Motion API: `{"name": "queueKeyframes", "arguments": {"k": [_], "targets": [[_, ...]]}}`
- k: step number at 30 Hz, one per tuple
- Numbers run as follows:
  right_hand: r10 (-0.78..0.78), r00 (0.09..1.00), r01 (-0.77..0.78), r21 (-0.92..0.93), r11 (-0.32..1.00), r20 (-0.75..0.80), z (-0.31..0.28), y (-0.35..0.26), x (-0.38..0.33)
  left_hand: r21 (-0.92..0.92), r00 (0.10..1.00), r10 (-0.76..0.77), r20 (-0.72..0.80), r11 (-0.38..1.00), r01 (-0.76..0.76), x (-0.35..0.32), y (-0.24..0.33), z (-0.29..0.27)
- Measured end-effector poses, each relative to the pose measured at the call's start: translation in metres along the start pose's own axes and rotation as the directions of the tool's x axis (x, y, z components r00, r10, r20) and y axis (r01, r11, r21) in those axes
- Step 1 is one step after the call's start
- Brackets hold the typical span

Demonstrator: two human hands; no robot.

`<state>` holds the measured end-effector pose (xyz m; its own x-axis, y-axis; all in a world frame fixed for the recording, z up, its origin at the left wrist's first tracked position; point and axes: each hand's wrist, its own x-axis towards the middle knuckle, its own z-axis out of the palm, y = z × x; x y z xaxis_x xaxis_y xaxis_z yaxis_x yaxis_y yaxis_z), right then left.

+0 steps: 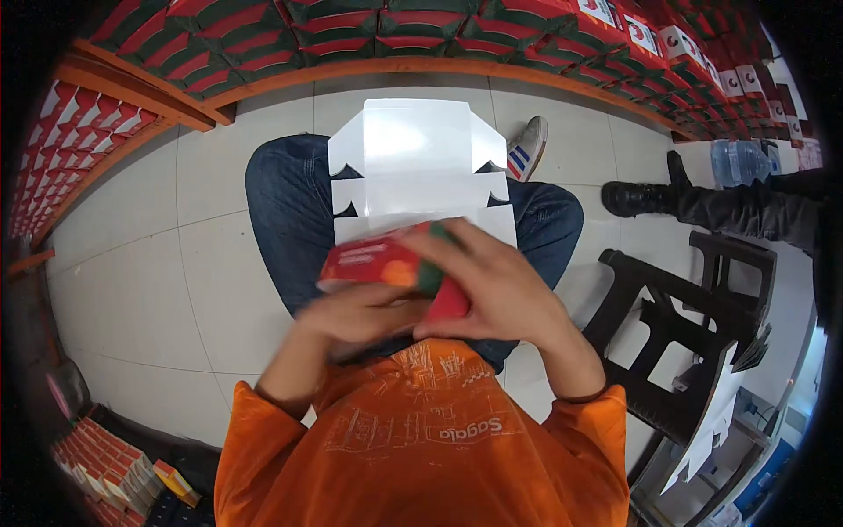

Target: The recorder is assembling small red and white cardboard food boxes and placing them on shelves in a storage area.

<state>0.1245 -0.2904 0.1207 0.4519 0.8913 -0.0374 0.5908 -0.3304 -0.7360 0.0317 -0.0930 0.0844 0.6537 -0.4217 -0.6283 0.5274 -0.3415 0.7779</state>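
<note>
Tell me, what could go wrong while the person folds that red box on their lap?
The white cardboard flaps stick out loose over the knees, so they might bend or crease. Both hands, left hand and right hand, look blurred from moving, so the red box could slip to the floor.

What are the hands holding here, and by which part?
Both hands grip a red carton: right hand over its right end, left hand beneath it.
</note>
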Motion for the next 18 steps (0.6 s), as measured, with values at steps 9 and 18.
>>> {"name": "queueKeyframes", "arguments": {"k": [9,18], "targets": [[0.402,0.911,-0.32,0.781,0.537,0.097,0.055,0.066,-0.038,-0.103,0.406,0.53,-0.745,0.51,-0.854,-0.001,-0.056,0.02],[-0.027,0.735,0.042,0.005,0.999,-0.678,0.05,0.015,-0.009,-0.427,0.709,0.51,-0.487,0.569,-0.703,0.007,-0.013,0.019]]}}
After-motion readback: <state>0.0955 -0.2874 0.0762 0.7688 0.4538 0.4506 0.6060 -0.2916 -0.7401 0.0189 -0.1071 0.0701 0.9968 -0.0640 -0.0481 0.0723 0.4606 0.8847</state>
